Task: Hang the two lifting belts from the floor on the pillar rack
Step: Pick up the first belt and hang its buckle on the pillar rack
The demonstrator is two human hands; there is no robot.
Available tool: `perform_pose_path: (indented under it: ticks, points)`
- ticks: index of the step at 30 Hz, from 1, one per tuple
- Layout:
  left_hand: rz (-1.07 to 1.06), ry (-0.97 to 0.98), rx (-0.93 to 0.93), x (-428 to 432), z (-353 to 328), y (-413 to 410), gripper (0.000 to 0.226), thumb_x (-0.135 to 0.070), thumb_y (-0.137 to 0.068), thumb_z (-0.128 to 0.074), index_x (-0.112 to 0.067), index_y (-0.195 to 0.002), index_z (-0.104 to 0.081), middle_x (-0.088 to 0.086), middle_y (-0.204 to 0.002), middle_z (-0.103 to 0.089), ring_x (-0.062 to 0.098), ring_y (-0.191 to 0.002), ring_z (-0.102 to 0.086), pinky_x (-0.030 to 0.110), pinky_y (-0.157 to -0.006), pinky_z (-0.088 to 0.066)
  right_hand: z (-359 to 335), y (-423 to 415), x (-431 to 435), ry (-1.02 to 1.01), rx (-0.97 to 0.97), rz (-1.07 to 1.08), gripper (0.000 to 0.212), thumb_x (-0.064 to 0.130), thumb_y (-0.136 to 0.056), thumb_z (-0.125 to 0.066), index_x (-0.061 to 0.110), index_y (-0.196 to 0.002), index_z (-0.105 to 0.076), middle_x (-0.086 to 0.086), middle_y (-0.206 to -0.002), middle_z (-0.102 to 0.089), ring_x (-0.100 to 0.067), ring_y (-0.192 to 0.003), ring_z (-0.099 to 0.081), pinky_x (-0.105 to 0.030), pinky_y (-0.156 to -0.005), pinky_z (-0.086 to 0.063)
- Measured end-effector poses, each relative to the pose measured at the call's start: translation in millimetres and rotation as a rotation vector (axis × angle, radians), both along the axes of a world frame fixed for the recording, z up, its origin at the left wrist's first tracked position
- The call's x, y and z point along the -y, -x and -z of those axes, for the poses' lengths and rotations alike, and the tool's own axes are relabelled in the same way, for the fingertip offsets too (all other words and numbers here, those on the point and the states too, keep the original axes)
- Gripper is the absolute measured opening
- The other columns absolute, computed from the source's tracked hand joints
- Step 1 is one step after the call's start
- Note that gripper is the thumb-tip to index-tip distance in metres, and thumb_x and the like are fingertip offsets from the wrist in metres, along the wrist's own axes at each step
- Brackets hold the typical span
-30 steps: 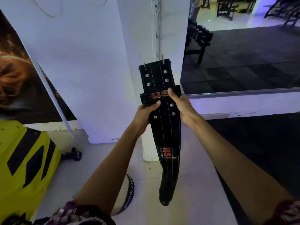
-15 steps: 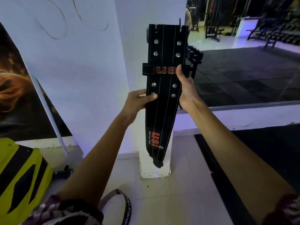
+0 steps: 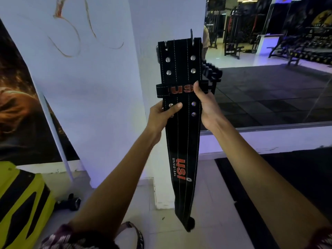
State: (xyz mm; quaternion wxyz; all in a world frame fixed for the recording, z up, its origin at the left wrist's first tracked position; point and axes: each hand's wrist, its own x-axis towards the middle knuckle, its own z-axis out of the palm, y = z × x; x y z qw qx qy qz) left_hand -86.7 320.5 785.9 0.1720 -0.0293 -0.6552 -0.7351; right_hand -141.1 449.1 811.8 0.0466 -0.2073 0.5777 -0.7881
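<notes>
Both the left hand and right hand close their fingers around the black lifting belt, which hangs below their fingertips against the white pillar.

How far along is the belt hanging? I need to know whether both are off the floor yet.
Nothing looks hung yet. In hand: the black belt, upright against the pillar, left hand and right hand each with a grip on an edge, its top at the hook. Left: the second belt, on the floor.
</notes>
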Motion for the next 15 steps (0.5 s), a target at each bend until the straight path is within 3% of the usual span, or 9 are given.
perform_pose_path:
  ticks: [3, 6, 9, 11, 13, 15]
  points:
    - [-0.104, -0.193, -0.062, -18, -2, -5, 0.011, -0.004, -0.081, -0.068, -0.004, -0.091, -0.067, 0.007, -0.08, -0.069, 0.019, -0.072, -0.069, 0.033, -0.067, -0.059, -5, -1, -4, -0.074, -0.089, 0.006, 0.044, 0.047, -0.068, -0.063, 0.017, -0.1, -0.064, -0.005, -0.102, -0.069, -0.016, -0.096, -0.067, -0.028, -0.084, -0.055]
    - [-0.111, -0.285, -0.095, -23, -8, -6, 0.007, -0.002, -0.081, -0.068, -0.006, -0.087, -0.068, 0.008, -0.081, -0.069, 0.021, -0.072, -0.069, 0.033, -0.068, -0.059, 15, -9, -12, -0.186, -0.169, 0.047, 0.014, 0.021, -0.085, -0.062, 0.018, -0.098, -0.062, 0.001, -0.095, -0.068, 0.001, -0.083, -0.067, -0.015, -0.074, -0.052]
    - [-0.108, -0.3, -0.098, -18, -19, -3, 0.005, -0.003, -0.08, -0.069, -0.007, -0.083, -0.068, 0.006, -0.077, -0.069, 0.018, -0.067, -0.068, 0.029, -0.063, -0.058, 81, -20, -23, -0.263, -0.055, 0.066, 0.021, 0.018, -0.084, -0.062, 0.01, -0.103, -0.064, -0.013, -0.105, -0.069, -0.023, -0.101, -0.067, -0.029, -0.088, -0.053]
    - [-0.1, -0.287, -0.102, -16, -23, -4, 0.006, -0.004, -0.081, -0.069, -0.007, -0.086, -0.068, 0.005, -0.078, -0.07, 0.018, -0.068, -0.069, 0.03, -0.065, -0.058, 123, -32, -32, -0.334, 0.061, 0.032, 0.024, 0.015, -0.082, -0.064, 0.005, -0.104, -0.064, -0.012, -0.103, -0.069, -0.033, -0.109, -0.062, -0.021, -0.082, -0.053]
    - [-0.085, -0.264, -0.105, -17, -23, -7, 0.009, -0.005, -0.082, -0.068, -0.006, -0.09, -0.068, 0.005, -0.081, -0.07, 0.019, -0.072, -0.07, 0.033, -0.07, -0.059, 136, -39, -37, -0.371, 0.109, 0.013, 0.029, 0.011, -0.081, -0.065, -0.001, -0.107, -0.063, -0.004, -0.098, -0.068, -0.032, -0.111, -0.062, -0.014, -0.076, -0.052]
    - [-0.073, -0.251, -0.096, -20, -21, -9, 0.008, -0.005, -0.082, -0.068, -0.005, -0.09, -0.068, 0.004, -0.08, -0.07, 0.018, -0.074, -0.07, 0.033, -0.07, -0.06, 112, -35, -36, -0.361, 0.045, 0.03, 0.033, 0.017, -0.082, -0.064, 0.003, -0.112, -0.061, 0.001, -0.1, -0.067, -0.024, -0.109, -0.063, -0.018, -0.086, -0.049]
